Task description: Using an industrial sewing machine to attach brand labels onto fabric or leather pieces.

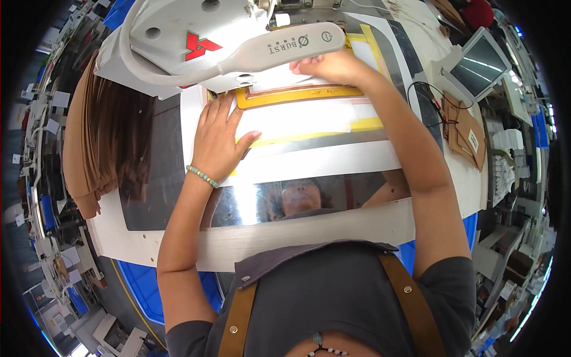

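"Where's the frame?"

"The flat, yellow rectangular frame with brown inner edging (pixel 279 97) lies between the two grips: its near corner is just beside the left grip's (pixel 220 134) forefinger, and its opening is under the right grip (pixel 300 65)."

"How are they set?"

"The left is spread, palm down, thumb out over the smooth white sheet (pixel 297 119), probably to steady the layers. The right's fingertips are drawn together; I can't tell whether they pinch anything thin."

"Why the pale grey, paddle-shaped lamp (pixel 279 47)?"

"It hangs over the right grip's fingertips, likely so close work there is well lit."

"And the shiny, dark metal plate (pixel 357 187)?"

"Nearer the body than both grips, flat on the pale tabletop (pixel 309 232), perhaps giving the sheet a smooth bed."
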`<state>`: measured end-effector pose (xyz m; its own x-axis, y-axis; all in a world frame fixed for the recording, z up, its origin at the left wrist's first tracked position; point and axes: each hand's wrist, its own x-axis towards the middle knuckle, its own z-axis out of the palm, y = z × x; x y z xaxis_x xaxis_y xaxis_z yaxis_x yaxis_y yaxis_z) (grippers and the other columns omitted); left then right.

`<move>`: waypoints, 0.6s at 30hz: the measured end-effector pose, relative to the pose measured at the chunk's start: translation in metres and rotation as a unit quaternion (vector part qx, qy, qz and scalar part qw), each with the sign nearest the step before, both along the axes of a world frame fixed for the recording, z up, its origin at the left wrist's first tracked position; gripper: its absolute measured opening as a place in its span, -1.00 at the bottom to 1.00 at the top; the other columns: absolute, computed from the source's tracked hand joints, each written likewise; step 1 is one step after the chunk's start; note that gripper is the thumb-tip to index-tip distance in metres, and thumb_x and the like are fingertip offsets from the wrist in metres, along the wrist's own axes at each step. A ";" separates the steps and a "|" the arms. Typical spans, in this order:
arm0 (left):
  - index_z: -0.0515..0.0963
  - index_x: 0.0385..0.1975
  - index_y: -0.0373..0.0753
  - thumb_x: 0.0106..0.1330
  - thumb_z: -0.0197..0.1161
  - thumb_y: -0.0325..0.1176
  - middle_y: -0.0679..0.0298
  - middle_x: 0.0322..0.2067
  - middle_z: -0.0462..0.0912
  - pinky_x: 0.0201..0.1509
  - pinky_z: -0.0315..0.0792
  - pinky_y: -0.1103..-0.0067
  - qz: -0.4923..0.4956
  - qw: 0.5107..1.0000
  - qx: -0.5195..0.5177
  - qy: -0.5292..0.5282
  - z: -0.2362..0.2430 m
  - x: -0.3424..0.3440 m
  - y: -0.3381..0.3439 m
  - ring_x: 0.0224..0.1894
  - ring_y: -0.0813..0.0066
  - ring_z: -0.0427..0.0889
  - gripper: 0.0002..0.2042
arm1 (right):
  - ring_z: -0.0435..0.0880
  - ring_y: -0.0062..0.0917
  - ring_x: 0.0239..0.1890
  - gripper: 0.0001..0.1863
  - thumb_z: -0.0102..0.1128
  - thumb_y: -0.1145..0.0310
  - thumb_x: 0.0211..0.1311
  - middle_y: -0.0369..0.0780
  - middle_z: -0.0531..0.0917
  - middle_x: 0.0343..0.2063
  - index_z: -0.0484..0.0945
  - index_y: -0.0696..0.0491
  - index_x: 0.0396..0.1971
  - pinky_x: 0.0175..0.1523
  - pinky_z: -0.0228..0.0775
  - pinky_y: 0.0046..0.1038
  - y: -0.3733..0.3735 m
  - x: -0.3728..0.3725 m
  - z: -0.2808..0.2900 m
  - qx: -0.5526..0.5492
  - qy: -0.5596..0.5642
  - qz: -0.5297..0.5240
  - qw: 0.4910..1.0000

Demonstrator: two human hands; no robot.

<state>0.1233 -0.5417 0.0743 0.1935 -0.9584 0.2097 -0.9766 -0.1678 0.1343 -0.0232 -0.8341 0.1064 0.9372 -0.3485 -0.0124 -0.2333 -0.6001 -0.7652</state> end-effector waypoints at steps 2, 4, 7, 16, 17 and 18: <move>0.40 0.46 -0.32 0.48 0.19 0.18 -0.14 0.53 0.28 0.67 -0.01 0.09 0.014 1.000 0.003 -0.019 0.001 -0.001 0.002 0.58 -0.13 0.18 -0.25 | 0.70 -0.57 -0.33 -0.82 0.41 0.29 0.30 -0.26 0.77 -0.36 0.80 0.03 -0.19 -0.15 0.51 -0.45 -0.023 -0.010 0.007 0.003 -0.020 -0.011 1.000; 0.41 0.46 -0.31 0.48 0.20 0.14 -0.12 0.52 0.29 0.66 0.02 0.11 0.022 1.000 -0.005 -0.017 -0.001 0.003 0.002 0.57 -0.12 0.19 -0.27 | 0.71 -0.57 -0.33 -0.84 0.43 0.31 0.28 -0.26 0.77 -0.37 0.81 0.04 -0.21 -0.16 0.51 -0.45 -0.038 -0.020 0.022 0.003 -0.037 -0.024 0.999; 0.41 0.48 -0.28 0.53 0.14 0.16 -0.10 0.54 0.26 0.65 -0.02 0.10 0.028 1.000 0.006 -0.005 -0.004 0.005 0.004 0.60 -0.10 0.15 -0.29 | 0.71 -0.64 -0.26 -0.89 0.45 0.39 0.25 -0.29 0.80 -0.34 0.79 0.08 -0.28 -0.12 0.50 -0.52 -0.047 -0.035 0.039 -0.133 0.132 -0.010 0.982; 0.45 0.46 -0.23 0.56 0.09 0.17 -0.05 0.56 0.25 0.66 -0.02 0.11 0.029 1.000 -0.003 -0.003 -0.006 0.004 0.003 0.61 -0.09 0.14 -0.32 | 0.67 -0.49 -0.43 -0.96 0.33 0.56 0.12 -0.20 0.70 -0.55 0.72 0.13 -0.47 -0.24 0.48 -0.42 -0.021 -0.046 0.042 -0.211 0.140 0.084 0.964; 0.45 0.46 -0.23 0.56 0.09 0.17 -0.05 0.56 0.25 0.66 -0.02 0.11 0.029 1.000 -0.003 -0.003 -0.006 0.004 0.003 0.61 -0.09 0.14 -0.32 | 0.67 -0.49 -0.43 -0.96 0.33 0.56 0.12 -0.20 0.70 -0.55 0.72 0.13 -0.47 -0.24 0.48 -0.42 -0.021 -0.045 0.041 -0.211 0.140 0.083 0.964; 0.45 0.46 -0.23 0.56 0.10 0.16 -0.05 0.56 0.25 0.66 -0.02 0.12 0.028 1.000 -0.002 -0.003 -0.005 0.003 0.003 0.61 -0.08 0.14 -0.33 | 0.67 -0.45 -0.43 -0.96 0.32 0.56 0.10 -0.18 0.70 -0.54 0.71 0.13 -0.48 -0.24 0.48 -0.39 -0.022 -0.043 0.039 -0.237 0.159 0.089 0.954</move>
